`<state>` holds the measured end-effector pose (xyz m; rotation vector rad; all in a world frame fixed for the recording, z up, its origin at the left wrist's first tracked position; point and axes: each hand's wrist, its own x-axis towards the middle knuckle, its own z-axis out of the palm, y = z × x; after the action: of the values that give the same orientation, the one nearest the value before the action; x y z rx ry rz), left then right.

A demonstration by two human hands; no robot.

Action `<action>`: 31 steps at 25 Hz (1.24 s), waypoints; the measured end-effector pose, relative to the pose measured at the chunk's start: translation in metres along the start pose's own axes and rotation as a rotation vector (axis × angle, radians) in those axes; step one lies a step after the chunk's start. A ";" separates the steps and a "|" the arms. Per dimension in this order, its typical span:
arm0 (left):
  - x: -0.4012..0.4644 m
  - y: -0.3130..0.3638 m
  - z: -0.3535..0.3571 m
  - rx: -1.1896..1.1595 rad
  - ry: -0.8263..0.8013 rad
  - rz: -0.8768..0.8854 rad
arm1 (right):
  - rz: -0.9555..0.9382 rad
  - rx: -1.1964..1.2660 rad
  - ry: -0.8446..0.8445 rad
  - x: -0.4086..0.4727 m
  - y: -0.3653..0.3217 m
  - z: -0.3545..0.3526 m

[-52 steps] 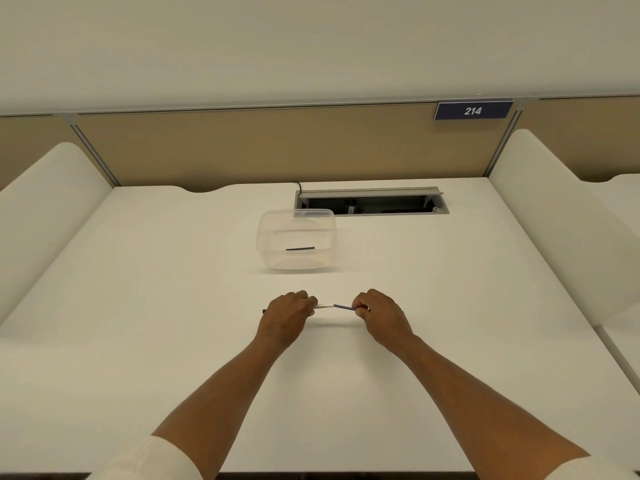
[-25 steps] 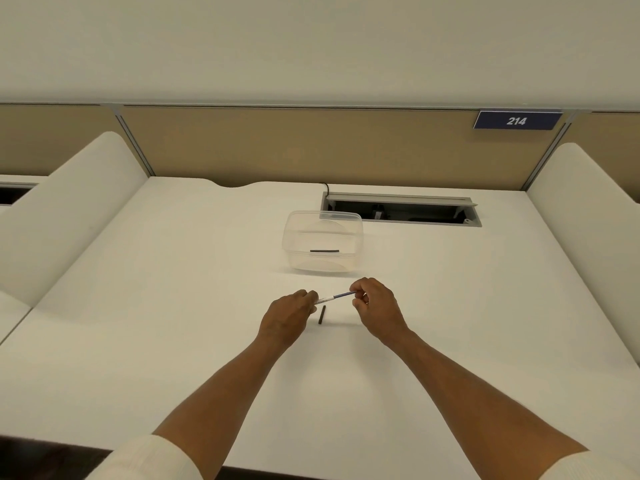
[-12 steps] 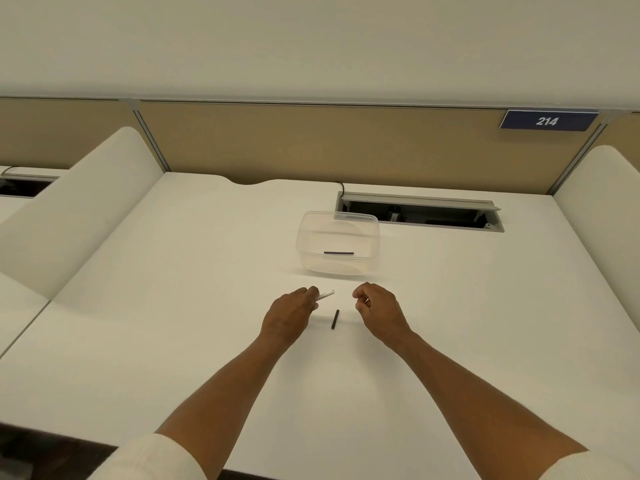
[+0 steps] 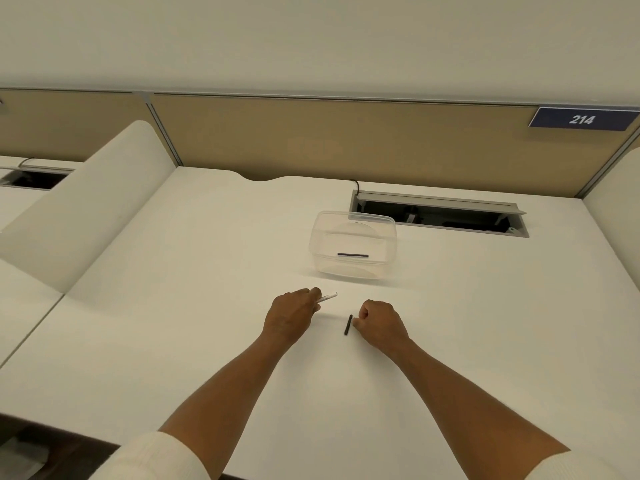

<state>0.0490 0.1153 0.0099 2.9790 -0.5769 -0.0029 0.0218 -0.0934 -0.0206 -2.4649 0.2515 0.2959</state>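
Observation:
My left hand (image 4: 289, 315) grips a thin white pen (image 4: 327, 297), whose end sticks out toward the right past my fingers. My right hand (image 4: 379, 322) rests on the white desk (image 4: 173, 306) with its fingers curled, and nothing shows inside it. Its fingertips sit right beside a short dark stick (image 4: 347, 324) lying on the desk between my hands; I cannot tell whether they touch it. Beyond my hands stands a clear plastic container (image 4: 318, 237) with another dark stick (image 4: 352, 255) lying in it.
An open cable hatch (image 4: 440, 216) is set into the desk behind the container. A tan partition (image 4: 311, 143) with a "214" sign (image 4: 581, 119) closes the back. White curved dividers (image 4: 86, 209) flank both sides.
My hands held the pen between them, then the dark stick lay on the desk. My right hand let go of the pen and dropped beside the stick. The view shifted left.

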 end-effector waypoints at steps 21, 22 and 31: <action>0.011 -0.018 0.015 0.005 -0.021 0.021 | -0.031 -0.299 0.059 0.011 -0.004 0.013; 0.012 -0.018 0.014 0.007 -0.021 0.023 | -0.023 -0.313 0.056 0.010 -0.003 0.011; 0.007 -0.007 0.012 0.006 -0.020 0.050 | 0.008 -0.295 0.124 0.000 0.014 -0.008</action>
<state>0.0577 0.1176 -0.0023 2.9728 -0.6551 -0.0271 0.0198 -0.1094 -0.0222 -2.7789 0.2880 0.1950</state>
